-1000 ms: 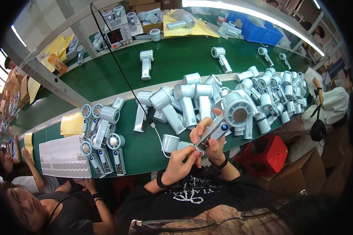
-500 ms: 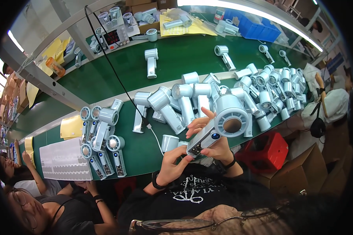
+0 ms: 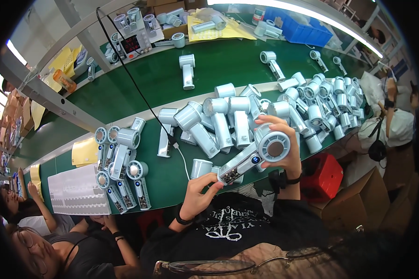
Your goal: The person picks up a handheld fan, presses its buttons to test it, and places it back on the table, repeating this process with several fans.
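A pale blue handheld fan (image 3: 239, 165) is held tilted in front of me, its round head up to the right. A small blue display glows on its handle, and bare circuitry shows near the handle's lower end. My left hand (image 3: 200, 195) pinches that lower end between thumb and fingers. My right hand (image 3: 286, 144) wraps round the head from its right side, with fingers over the top and thumb below. Just beyond the held fan lies a heap of similar fans (image 3: 216, 118). Close to my left hand, a white cable plug (image 3: 177, 146) hangs from a black lead.
Left of me several fans with lit displays (image 3: 123, 172) are stacked beside a white ribbed sheet (image 3: 77, 190). More fans pile up at right (image 3: 328, 104). Single fans (image 3: 187, 72) lie on the far green belt (image 3: 223, 63). A red stool (image 3: 321, 176) and co-workers flank me.
My right hand has shifted from the handle up to the fan's head. The held fan has lowered slightly and tilted flatter. Fans on the far belt have moved right.
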{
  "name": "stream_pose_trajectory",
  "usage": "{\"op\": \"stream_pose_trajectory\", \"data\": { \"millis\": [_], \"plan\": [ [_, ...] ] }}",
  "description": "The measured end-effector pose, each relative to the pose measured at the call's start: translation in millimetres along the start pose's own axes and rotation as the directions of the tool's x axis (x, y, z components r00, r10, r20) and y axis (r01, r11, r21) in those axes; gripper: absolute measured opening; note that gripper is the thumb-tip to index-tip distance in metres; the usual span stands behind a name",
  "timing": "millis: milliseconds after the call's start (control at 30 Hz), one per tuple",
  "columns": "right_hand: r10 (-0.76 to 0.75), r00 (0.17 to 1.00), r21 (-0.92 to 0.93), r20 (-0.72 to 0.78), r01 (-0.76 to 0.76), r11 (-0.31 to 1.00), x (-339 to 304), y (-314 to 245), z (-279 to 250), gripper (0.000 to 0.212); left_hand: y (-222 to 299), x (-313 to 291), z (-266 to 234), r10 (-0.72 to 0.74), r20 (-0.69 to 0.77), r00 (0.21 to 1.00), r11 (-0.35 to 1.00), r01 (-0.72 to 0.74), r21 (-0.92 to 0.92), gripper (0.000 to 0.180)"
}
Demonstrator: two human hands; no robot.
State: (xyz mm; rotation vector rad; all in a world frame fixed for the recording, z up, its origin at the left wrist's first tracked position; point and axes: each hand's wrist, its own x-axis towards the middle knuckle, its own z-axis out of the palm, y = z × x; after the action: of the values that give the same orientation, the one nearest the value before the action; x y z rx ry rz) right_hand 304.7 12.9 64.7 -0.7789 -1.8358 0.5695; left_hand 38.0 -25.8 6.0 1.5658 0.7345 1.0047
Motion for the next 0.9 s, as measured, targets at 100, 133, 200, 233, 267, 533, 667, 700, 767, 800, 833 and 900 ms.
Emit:
{"op": "stream_pose_trajectory", "data": {
  "millis": [100, 133, 200, 233, 267, 533, 667, 700, 767, 800, 833, 900],
  "plan": [
    [-0.120, 0.992, -0.027, -0.026, 0.119, 0.993, -2.5, 6.1, 5.3, 0.092, 9.4, 2.3, -4.3, 0.019, -0.030, 0.999, 0.993, -0.015, 0.116, 0.006],
    [-0.180, 0.983, -0.041, -0.037, 0.178, 0.983, -2.5, 7.6, 8.2, 0.089, 12.4, 3.3, -5.8, 0.048, -0.021, 0.999, 0.983, -0.043, 0.177, 0.007],
    [-0.233, 0.971, -0.052, -0.054, 0.230, 0.972, -5.6, 5.7, 7.5, 0.083, 17.2, 4.9, -7.9, 0.106, 0.005, 0.994, 0.950, -0.103, 0.296, 0.012],
    [-0.284, 0.956, -0.074, -0.074, 0.279, 0.957, -7.9, 2.5, 4.6, 0.078, 18.3, 4.3, -9.6, 0.106, 0.000, 0.994, 0.948, -0.101, 0.302, 0.012],
    [-0.319, 0.921, -0.085, -0.222, 0.308, 0.948, -8.5, -3.9, 0.6, 0.076, 18.7, 2.7, -13.1, 0.071, -0.029, 0.997, 0.970, -0.062, 0.233, 0.012],
    [-0.348, 0.510, -0.110, -0.787, 0.439, 0.892, 13.6, -67.9, -43.8, 0.073, 0.4, -1.7, -44.0, -0.015, -0.343, 0.939, 0.967, 0.101, 0.235, 0.014],
    [-0.428, 0.461, -0.250, -0.777, 0.397, 0.883, 6.6, -80.1, -47.1, 0.080, -9.6, -1.8, -42.6, 0.055, -0.380, 0.923, 0.918, 0.103, 0.384, 0.013],
    [-0.350, 0.507, -0.041, -0.788, 0.525, 0.850, 0.3, -85.4, -55.4, 0.082, -9.3, 1.8, -40.7, 0.082, -0.360, 0.929, 0.894, 0.091, 0.438, 0.012],
    [-0.220, 0.620, 0.374, -0.753, 0.678, 0.632, -9.1, -92.4, -68.9, 0.086, -10.8, 6.1, -38.9, 0.112, -0.332, 0.937, 0.869, 0.070, 0.491, 0.012],
    [-0.177, 0.682, 0.554, -0.710, 0.695, 0.459, -10.4, -94.3, -72.3, 0.088, -12.4, 6.3, -38.9, 0.101, -0.327, 0.940, 0.873, 0.074, 0.482, 0.011],
    [-0.151, 0.743, 0.700, -0.652, 0.666, 0.258, -11.5, -94.6, -74.3, 0.090, -13.9, 5.5, -38.8, 0.091, -0.322, 0.942, 0.877, 0.078, 0.474, 0.011],
    [-0.223, 0.734, 0.677, -0.641, 0.678, 0.288, -9.9, -90.0, -77.1, 0.091, -14.4, 4.1, -38.3, 0.083, -0.313, 0.946, 0.881, 0.077, 0.466, 0.010]
  ]
}}
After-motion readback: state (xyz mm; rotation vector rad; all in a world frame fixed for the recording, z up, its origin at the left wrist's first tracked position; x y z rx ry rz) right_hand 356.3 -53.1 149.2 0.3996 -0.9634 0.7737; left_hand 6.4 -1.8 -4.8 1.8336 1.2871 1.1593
